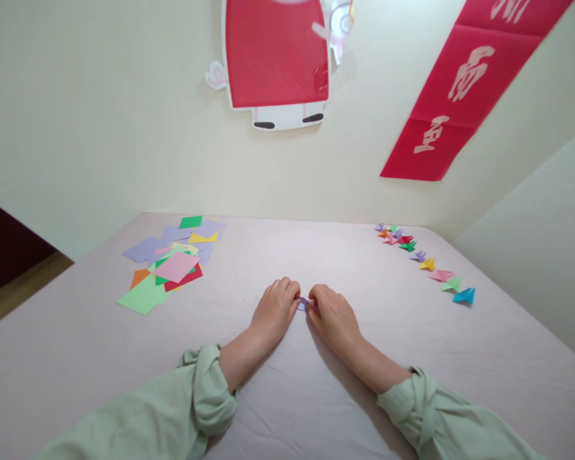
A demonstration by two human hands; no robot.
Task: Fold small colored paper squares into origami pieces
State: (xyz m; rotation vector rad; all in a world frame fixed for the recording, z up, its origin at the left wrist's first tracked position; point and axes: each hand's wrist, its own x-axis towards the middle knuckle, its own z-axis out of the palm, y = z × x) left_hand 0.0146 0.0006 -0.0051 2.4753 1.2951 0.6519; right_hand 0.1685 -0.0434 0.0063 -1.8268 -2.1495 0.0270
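Between my two hands, near the middle of the table, is a small piece of folded purple paper [303, 306]. My left hand [276, 308] pinches its left side, fingers bent and pressed together. On the other side my right hand [334, 314] grips the paper between thumb and fingers. Most of the paper is hidden behind the fingers, so its exact folded shape cannot be made out. Both hands rest close to the pale table cover [278, 409].
At the left lies a loose pile of coloured paper sheets [176, 266]. Along the right side runs a row of small folded paper figures, a blue one [464, 296] nearest. Behind the table stands a wall [172, 147] with a red banner [464, 76] and a cartoon cutout [278, 57].
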